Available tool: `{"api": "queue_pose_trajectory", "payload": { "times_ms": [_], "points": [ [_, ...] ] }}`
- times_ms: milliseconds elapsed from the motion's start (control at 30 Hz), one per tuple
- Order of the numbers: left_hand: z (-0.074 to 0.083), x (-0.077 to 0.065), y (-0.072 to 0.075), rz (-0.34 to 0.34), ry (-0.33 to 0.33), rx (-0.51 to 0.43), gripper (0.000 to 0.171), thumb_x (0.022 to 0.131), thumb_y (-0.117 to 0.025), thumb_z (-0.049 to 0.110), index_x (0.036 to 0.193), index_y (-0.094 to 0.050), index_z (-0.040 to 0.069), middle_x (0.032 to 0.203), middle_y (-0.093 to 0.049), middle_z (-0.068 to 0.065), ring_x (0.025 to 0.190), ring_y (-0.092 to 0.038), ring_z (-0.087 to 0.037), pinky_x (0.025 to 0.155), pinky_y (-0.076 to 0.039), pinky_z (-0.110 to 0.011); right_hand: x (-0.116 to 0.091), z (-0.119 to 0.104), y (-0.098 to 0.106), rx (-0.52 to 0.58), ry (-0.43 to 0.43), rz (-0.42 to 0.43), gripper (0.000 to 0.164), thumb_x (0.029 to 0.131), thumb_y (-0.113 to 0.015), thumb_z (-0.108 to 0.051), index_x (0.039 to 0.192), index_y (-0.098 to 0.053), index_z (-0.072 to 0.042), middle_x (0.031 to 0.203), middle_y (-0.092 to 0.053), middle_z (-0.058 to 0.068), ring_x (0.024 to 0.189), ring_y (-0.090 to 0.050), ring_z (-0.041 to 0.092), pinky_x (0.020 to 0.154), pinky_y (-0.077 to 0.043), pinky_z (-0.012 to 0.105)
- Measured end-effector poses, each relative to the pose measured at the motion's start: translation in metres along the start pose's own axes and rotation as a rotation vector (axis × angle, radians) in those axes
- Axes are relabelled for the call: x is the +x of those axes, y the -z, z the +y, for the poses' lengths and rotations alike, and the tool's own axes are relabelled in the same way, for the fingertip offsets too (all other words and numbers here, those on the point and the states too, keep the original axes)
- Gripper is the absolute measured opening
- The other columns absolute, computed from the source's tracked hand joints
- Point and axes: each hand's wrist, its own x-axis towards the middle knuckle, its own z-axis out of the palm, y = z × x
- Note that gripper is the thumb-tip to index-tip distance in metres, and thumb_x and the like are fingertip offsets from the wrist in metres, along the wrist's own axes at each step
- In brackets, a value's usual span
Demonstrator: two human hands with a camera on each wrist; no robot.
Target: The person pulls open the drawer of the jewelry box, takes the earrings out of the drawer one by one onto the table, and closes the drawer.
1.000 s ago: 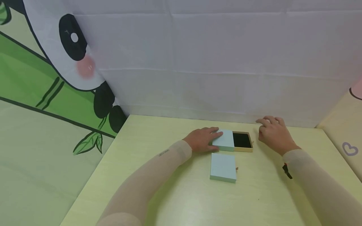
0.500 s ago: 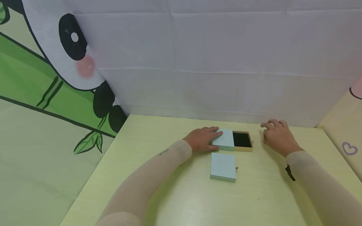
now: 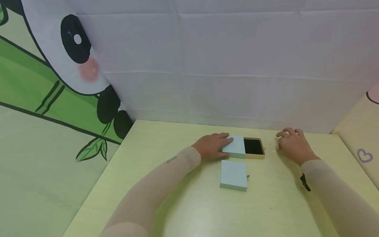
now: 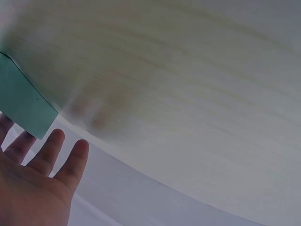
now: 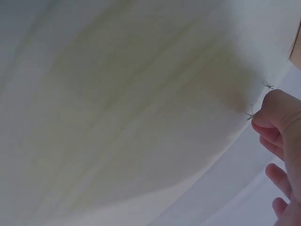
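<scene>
A light blue jewellery box lies partly pulled out, its tan drawer showing a black lining. My left hand rests on the box's left end, one finger across the top and the thumb at its near side. In the left wrist view its fingers are fairly straight beside the pale green-blue box. To the right of the drawer, my right hand pinches a small star-shaped earring between thumb and finger. A second star-shaped earring shows just beyond the thumb, near the table surface.
A second light blue box, closed, with a short brown ribbon tab, lies in front of the first. The pale wooden table meets a white cloth backdrop at its far edge. A printed cloth hangs at the left.
My right hand has moved a little right and nearer, away from the drawer; a tiny shiny thing now shows at its fingertips. My left hand and both boxes have stayed put.
</scene>
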Motion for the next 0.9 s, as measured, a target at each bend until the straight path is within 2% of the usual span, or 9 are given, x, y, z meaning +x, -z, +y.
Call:
{"api": "queue_pose_trajectory", "payload": {
  "times_ms": [500,733,900],
  "points": [
    [-0.001,0.007,0.003,0.006,0.017,0.005,0.086,0.116,-0.064,0.070,0.189,-0.033,0.035,0.197,-0.036,0.001,0.177,-0.049,-0.026,0.140,-0.050,-0.044,0.010,0.012,-0.005,0.017,0.002,-0.025,0.014,0.103,-0.079,-0.009,0.092,-0.087,-0.005,0.137,-0.085,0.021,0.141,-0.064,0.052,0.117,-0.048,0.077],
    [-0.001,0.010,0.005,0.005,0.029,-0.002,0.086,0.117,-0.064,0.070,0.188,-0.034,0.035,0.197,-0.035,0.001,0.178,-0.048,-0.025,0.140,-0.050,-0.044,0.015,0.017,-0.006,0.024,0.013,-0.018,0.014,0.102,-0.078,-0.010,0.092,-0.087,-0.005,0.135,-0.085,0.020,0.141,-0.064,0.051,0.118,-0.048,0.077],
    [-0.001,0.012,0.006,-0.001,0.036,-0.009,0.086,0.116,-0.064,0.070,0.189,-0.033,0.035,0.197,-0.034,0.001,0.178,-0.047,-0.025,0.141,-0.049,-0.045,0.017,0.020,-0.007,0.025,0.032,0.019,0.012,0.100,-0.080,-0.010,0.092,-0.087,-0.007,0.133,-0.085,0.020,0.141,-0.064,0.052,0.116,-0.048,0.078]
  ]
}}
